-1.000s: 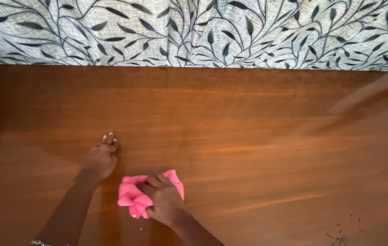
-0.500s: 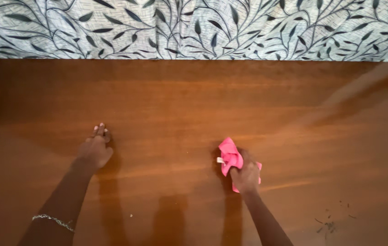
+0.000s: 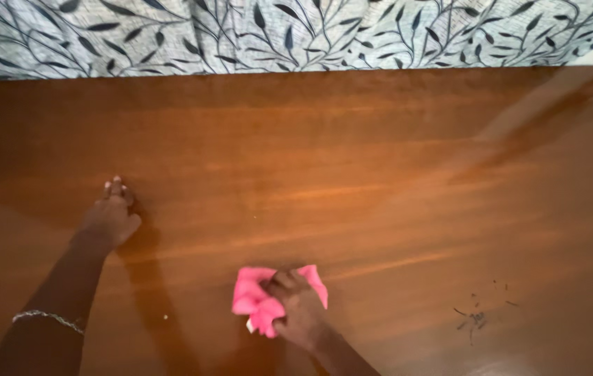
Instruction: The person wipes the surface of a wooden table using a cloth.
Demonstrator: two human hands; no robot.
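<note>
A crumpled pink cloth [image 3: 255, 296] lies pressed on the polished brown wooden table [image 3: 352, 167], near the front middle. My right hand [image 3: 300, 310] is clenched over it, covering its middle part. My left hand [image 3: 110, 217] rests on the table further left, fingers curled under with the tips touching the wood, holding nothing. A thin silver bracelet [image 3: 47, 318] circles my left wrist.
A leaf-patterned grey and white fabric [image 3: 296, 31] runs along the table's far edge. A small cluster of dark crumbs or debris [image 3: 476, 317] lies on the wood at the front right. A tiny pale speck [image 3: 165, 317] sits between my arms.
My right hand swept the pink cloth to the right, then back left and nearer to me. My left hand stayed planted in the same place.
</note>
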